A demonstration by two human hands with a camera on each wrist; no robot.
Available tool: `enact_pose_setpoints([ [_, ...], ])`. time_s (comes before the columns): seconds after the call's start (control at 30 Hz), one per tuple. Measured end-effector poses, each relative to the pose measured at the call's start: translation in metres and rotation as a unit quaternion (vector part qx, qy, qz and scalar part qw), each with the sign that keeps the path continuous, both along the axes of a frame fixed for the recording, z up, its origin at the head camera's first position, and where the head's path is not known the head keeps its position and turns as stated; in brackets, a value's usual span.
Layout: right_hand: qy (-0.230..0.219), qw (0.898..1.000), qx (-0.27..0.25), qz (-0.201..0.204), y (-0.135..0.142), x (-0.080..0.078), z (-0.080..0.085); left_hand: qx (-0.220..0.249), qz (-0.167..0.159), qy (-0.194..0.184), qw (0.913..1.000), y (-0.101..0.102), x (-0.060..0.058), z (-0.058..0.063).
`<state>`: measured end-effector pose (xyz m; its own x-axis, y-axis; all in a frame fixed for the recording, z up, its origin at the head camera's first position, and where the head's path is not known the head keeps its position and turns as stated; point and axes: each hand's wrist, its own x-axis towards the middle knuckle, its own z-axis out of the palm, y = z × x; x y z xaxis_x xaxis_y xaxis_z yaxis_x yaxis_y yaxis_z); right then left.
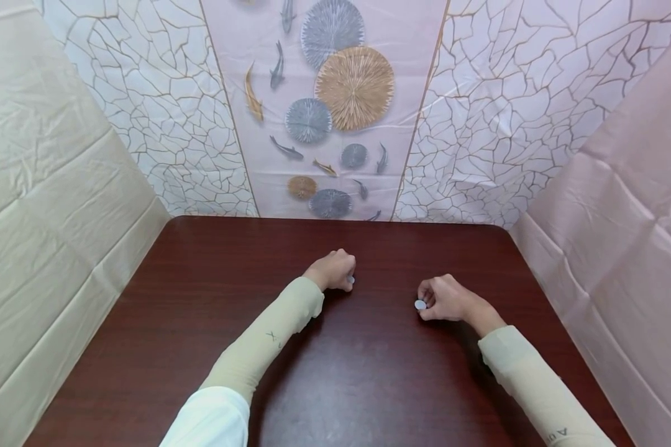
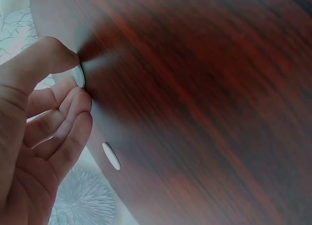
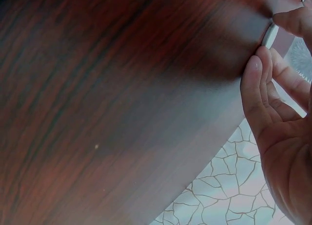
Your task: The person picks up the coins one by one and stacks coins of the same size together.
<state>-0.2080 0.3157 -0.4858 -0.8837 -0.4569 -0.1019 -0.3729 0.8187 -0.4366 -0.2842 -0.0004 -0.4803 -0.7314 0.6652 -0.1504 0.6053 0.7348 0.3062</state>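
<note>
Over the table, the left hand [image 1: 332, 269] pinches a small flat white disc [image 2: 79, 76] by its edge, between thumb and fingertips. Most of that disc is hidden behind the fingers in the head view. Another white disc [image 2: 111, 156] lies flat on the wood a short way from the left fingers; the head view does not show it plainly. To the right, the right hand [image 1: 447, 298] holds a white disc [image 1: 420, 305] between thumb and fingers, at the tabletop. Its other fingers are bent in the right wrist view.
A dark red-brown wooden table [image 1: 324, 385] with rounded far corners spreads under both hands. Behind it hangs a patterned cloth [image 1: 464, 124] with fish and round shapes. Plain pale cloths [image 1: 50, 205] stand along the left and right sides.
</note>
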Motion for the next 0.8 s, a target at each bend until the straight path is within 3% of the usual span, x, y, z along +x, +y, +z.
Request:
enact_pose_setpoints([
  [0.3, 0.015, 1.000, 0.001, 0.002, -0.0011, 0.0006, -0.0010, 0.013, 0.003, 0.011, 0.9998, -0.0013, 0.0026, -0.0016],
  [0.8, 0.005, 1.000, -0.003, 0.001, -0.0026, -0.0004, -0.0008, -0.009, 0.009, 0.031, 0.9994, 0.0010, 0.0049, -0.0022],
])
